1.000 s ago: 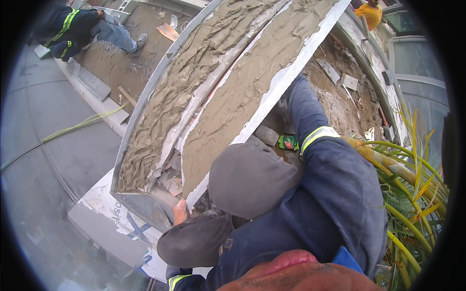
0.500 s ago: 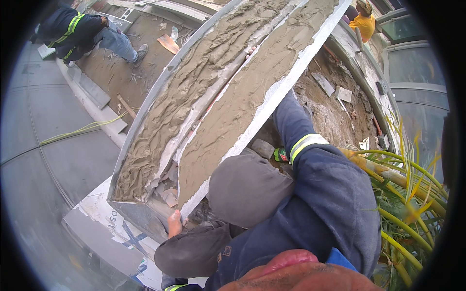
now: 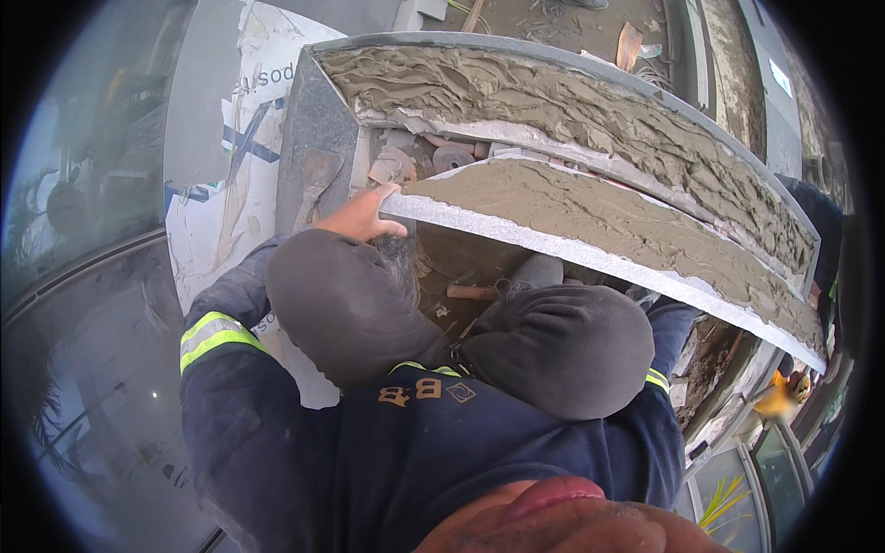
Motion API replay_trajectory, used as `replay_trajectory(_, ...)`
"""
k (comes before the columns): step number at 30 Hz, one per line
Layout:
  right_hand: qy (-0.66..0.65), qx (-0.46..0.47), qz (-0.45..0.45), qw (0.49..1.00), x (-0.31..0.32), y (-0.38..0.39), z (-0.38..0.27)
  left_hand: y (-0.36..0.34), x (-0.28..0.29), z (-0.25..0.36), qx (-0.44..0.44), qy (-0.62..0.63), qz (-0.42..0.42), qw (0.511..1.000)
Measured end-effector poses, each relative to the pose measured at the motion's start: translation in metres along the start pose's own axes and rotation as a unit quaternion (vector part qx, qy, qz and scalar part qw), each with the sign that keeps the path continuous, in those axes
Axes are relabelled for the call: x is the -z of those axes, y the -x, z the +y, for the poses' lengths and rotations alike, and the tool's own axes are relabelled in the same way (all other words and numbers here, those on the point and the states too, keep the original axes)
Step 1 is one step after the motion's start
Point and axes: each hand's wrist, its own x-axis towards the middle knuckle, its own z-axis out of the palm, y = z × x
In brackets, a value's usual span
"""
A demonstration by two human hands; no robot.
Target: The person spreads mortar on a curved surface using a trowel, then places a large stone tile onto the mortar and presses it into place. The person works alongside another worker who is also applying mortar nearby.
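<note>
My left hand (image 3: pixel 369 215) grips the left end of a long stone slab (image 3: pixel 553 241), fingers at its edge and thumb below. Grey-brown mortar (image 3: pixel 562 203) covers most of the slab's upper face, leaving a pale strip along the near edge. The right sleeve (image 3: pixel 671 327) runs under the slab's right part; the slab hides my right hand. Just beyond, a curved stone piece (image 3: pixel 442 39) carries a thick, ridged bed of mortar (image 3: pixel 516 88). A narrow gap with rubble lies between the two.
A mortar-smeared, flat-bladed tool (image 3: pixel 318 182) lies on the grey stone end at left. Beside it is a torn white sheet (image 3: pixel 253 175). My knees (image 3: pixel 562 350) are bent close to the slab, above dirt and debris. Someone in yellow (image 3: pixel 779 396) is at far right.
My view has swung round, so the slab now runs across it. My left hand still holds the slab's end. The person in dark clothing at upper left has mostly left view.
</note>
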Motion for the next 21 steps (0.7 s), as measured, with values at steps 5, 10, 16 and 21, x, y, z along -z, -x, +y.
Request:
replay_trajectory(5,-0.002,0.005,-0.022,1.000,-0.035,-0.005,-0.009,-0.005,-0.008,-0.006,-0.093,-0.073,0.109,0.987)
replay_trajectory(10,-0.036,0.014,-0.049,0.998,-0.071,-0.001,-0.017,-0.010,-0.015,-0.018,-0.102,-0.088,0.195,0.971)
replay_trajectory(16,-0.069,0.029,-0.070,0.995,-0.090,-0.001,-0.036,0.004,0.023,0.010,-0.108,-0.197,0.234,0.946)
replay_trajectory(21,-0.141,0.058,-0.099,0.983,-0.095,0.013,-0.069,0.037,0.092,0.064,-0.158,-0.274,0.297,0.901)
